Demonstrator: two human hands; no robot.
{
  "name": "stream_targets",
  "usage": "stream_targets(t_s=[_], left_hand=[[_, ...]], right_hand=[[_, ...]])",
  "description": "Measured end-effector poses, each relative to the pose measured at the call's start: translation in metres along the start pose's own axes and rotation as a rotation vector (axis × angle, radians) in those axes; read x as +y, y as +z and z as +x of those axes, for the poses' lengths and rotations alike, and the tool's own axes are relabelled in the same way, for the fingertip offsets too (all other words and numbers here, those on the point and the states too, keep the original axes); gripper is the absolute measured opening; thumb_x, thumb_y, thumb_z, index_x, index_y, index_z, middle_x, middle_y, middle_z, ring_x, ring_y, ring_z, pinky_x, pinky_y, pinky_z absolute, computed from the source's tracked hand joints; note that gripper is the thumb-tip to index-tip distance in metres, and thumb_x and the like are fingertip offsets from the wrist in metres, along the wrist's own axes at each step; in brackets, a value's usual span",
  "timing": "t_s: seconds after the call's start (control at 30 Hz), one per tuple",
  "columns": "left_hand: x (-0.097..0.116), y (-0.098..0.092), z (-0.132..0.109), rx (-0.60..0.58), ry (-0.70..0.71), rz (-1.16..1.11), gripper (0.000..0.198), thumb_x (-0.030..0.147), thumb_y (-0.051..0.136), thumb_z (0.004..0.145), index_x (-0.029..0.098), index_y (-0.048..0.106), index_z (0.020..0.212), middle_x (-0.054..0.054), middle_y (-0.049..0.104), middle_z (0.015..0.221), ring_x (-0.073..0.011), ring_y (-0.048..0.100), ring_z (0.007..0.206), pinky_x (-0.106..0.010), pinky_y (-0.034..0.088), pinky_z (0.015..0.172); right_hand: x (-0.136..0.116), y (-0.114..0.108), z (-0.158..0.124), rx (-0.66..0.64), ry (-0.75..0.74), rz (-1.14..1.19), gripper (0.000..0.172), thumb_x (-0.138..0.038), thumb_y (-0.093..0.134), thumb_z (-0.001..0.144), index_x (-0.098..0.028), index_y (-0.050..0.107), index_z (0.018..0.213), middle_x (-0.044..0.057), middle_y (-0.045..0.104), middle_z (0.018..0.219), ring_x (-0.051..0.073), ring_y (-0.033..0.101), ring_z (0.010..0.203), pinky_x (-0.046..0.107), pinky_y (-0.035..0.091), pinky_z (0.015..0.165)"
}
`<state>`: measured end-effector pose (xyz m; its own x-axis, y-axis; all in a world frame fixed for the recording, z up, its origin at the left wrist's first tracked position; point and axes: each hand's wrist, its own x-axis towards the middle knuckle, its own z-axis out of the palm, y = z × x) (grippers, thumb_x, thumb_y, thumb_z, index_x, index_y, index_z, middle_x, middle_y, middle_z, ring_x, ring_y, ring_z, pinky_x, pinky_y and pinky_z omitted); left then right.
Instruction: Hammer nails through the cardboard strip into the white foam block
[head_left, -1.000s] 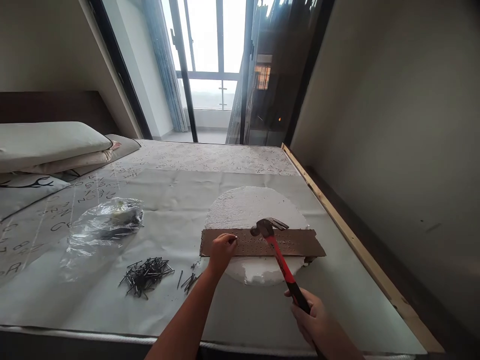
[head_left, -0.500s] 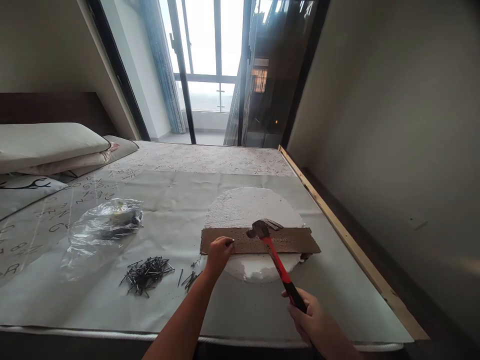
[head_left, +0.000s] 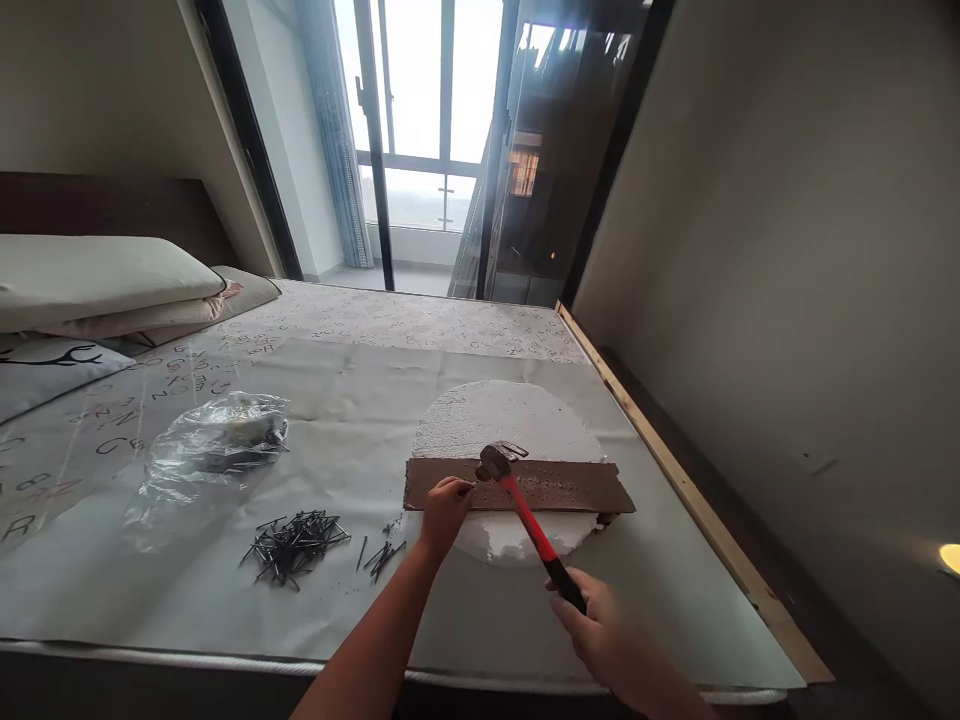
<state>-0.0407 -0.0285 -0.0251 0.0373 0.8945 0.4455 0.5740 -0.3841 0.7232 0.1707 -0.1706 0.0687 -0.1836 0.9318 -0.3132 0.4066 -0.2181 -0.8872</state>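
Observation:
My left hand (head_left: 444,512) pinches a small nail upright against the left part of a brown board (head_left: 577,487) studded with rows of nail heads. The board lies across a round white foam slab (head_left: 510,420) on a sheet-covered bed. My right hand (head_left: 600,635) is wrapped round the black grip of a red-handled claw hammer (head_left: 517,500). The hammer head hovers just right of my left fingertips, close above the board.
A pile of loose dark nails (head_left: 294,545) lies left of my left arm, with a few more (head_left: 381,555) beside it. A crumpled clear plastic bag (head_left: 214,450) sits further left. Pillows (head_left: 97,285) are stacked at far left. A wooden rail (head_left: 675,480) edges the bed on the right.
The hammer head has moved left along the board, from its middle to just beside my left fingertips. My left hand has stayed on the board.

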Motion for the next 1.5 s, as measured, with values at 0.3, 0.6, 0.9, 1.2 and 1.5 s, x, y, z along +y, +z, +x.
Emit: stream_targets(t_s=[0.3, 0.6, 0.9, 1.2, 1.5], left_hand=[[-0.004, -0.003, -0.005, -0.008, 0.018, -0.024, 0.011, 0.018, 0.054, 0.074, 0.017, 0.065, 0.073, -0.004, 0.063, 0.073, -0.0129, 0.058, 0.066, -0.024, 0.047, 0.060], [-0.005, -0.002, -0.005, -0.009, 0.042, -0.005, 0.012, 0.018, 0.054, 0.074, 0.017, 0.064, 0.068, -0.004, 0.061, 0.069, -0.0131, 0.057, 0.067, -0.024, 0.046, 0.060], [-0.006, -0.003, -0.005, -0.015, 0.035, 0.022, 0.011, 0.020, 0.055, 0.074, 0.017, 0.062, 0.066, -0.003, 0.059, 0.067, -0.0122, 0.055, 0.063, -0.022, 0.044, 0.057], [-0.005, -0.005, -0.006, -0.015, 0.056, 0.024, 0.011, 0.018, 0.056, 0.072, 0.017, 0.061, 0.063, -0.002, 0.058, 0.065, -0.0120, 0.055, 0.062, -0.022, 0.044, 0.057], [-0.007, -0.005, -0.005, -0.033, 0.096, 0.106, 0.014, 0.016, 0.055, 0.073, 0.017, 0.058, 0.059, -0.002, 0.056, 0.062, -0.0124, 0.054, 0.063, -0.023, 0.043, 0.057]], right_hand=[[-0.015, 0.004, 0.006, 0.038, -0.078, -0.214, 0.019, -0.033, 0.042, 0.078, -0.016, 0.049, 0.071, -0.003, 0.041, 0.058, 0.012, 0.037, 0.055, 0.023, 0.029, 0.051], [-0.013, 0.011, 0.004, 0.034, -0.087, -0.222, 0.018, -0.033, 0.042, 0.077, -0.017, 0.045, 0.067, -0.003, 0.038, 0.058, 0.012, 0.035, 0.055, 0.023, 0.027, 0.051], [-0.013, 0.016, 0.005, 0.045, -0.067, -0.222, 0.016, -0.029, 0.043, 0.075, -0.019, 0.041, 0.063, -0.003, 0.036, 0.057, 0.012, 0.035, 0.055, 0.023, 0.027, 0.051], [-0.009, 0.020, 0.004, 0.028, -0.074, -0.175, 0.017, -0.032, 0.041, 0.076, -0.019, 0.039, 0.065, -0.004, 0.034, 0.057, 0.011, 0.033, 0.054, 0.023, 0.025, 0.049], [-0.001, 0.023, 0.009, 0.060, -0.082, -0.198, 0.017, -0.029, 0.041, 0.076, -0.018, 0.038, 0.063, -0.004, 0.035, 0.057, 0.011, 0.032, 0.055, 0.023, 0.024, 0.050]])
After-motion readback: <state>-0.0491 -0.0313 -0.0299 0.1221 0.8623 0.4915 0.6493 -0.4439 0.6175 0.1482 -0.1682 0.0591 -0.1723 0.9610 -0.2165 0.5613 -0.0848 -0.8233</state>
